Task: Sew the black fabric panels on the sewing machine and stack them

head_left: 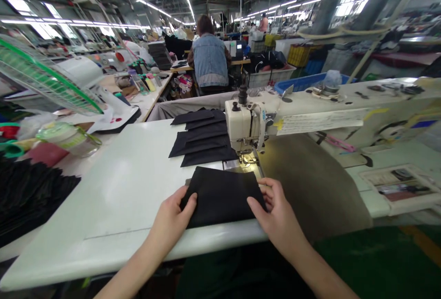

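Black fabric piece (220,195), one: four-sided, matt, evenly dark and smooth-faced, with straight, crisp side edges that slant outward toward the wearer, a far edge dipping slightly between two clear corners, and a near edge running a little askew; located over the near part of the table (103,175), directly in front of the needle area; whether it lies flat or is slightly lifted cannot be told. Left hand (179,205): pinching the piece at its left edge, thumb on the upper face, fingers mostly hidden beneath. Right hand (274,205): pinching the right edge, thumb on top, other fingers curled at the border. Sewing machine (237,124), one: cream-coloured, its needle area lit yellow just beyond the piece, a paper strip (320,121) fixed along the arm. Black panels (206,136), several: similar in colour, overlapping in a staggered row left of the machine head. Fan (48,76), one: green-rimmed, white base, at left. Co-worker (211,60), one: seated farther off, back turned, in a denim vest.
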The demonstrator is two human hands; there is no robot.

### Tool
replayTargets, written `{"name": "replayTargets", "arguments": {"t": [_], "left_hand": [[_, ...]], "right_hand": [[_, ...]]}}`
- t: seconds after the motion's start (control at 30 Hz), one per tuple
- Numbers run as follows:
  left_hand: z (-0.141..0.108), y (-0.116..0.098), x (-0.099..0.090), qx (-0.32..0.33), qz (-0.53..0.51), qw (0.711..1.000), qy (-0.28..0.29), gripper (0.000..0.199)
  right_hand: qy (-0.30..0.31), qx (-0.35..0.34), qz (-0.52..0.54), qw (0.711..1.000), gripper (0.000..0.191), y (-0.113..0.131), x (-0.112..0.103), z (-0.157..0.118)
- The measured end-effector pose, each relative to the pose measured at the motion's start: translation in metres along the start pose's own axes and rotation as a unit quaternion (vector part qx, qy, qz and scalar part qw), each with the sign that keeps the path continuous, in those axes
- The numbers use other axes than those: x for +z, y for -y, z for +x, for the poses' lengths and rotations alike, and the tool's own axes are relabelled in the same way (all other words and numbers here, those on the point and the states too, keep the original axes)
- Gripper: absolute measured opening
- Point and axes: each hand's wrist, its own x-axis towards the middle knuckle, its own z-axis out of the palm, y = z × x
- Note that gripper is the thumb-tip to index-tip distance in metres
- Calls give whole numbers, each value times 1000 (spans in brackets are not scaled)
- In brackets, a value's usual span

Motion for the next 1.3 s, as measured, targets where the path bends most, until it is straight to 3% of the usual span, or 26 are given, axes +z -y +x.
{"name": "replayTargets", "arguments": {"t": [0.1, 0.23, 0.4, 0.63, 1.17, 1.3], "left_hand": [[-5, 0, 0, -3, 23, 1000, -18, 35], [-6, 2, 2, -18, 128, 989, -77, 29], [-7, 2, 0, -50, 153, 987, -29, 26], [-6, 3, -3, -53, 144, 988, -35, 24], [-2, 2, -2, -35, 159, 987, -7, 23], [2, -2, -7, -58, 140, 988, 2, 25]], "right_hand": [[29, -37, -60, 997, 21, 1, -2, 6], [61, -102, -88, 989, 22, -3, 4, 16], [73, -143, -113, 981, 21, -4, 8, 20], [94, -158, -182, 966, 21, 3, 11, 30], [63, -149, -218, 962, 22, 3, 10, 26], [57, -168, -278, 944, 22, 3, 12, 24]]}}
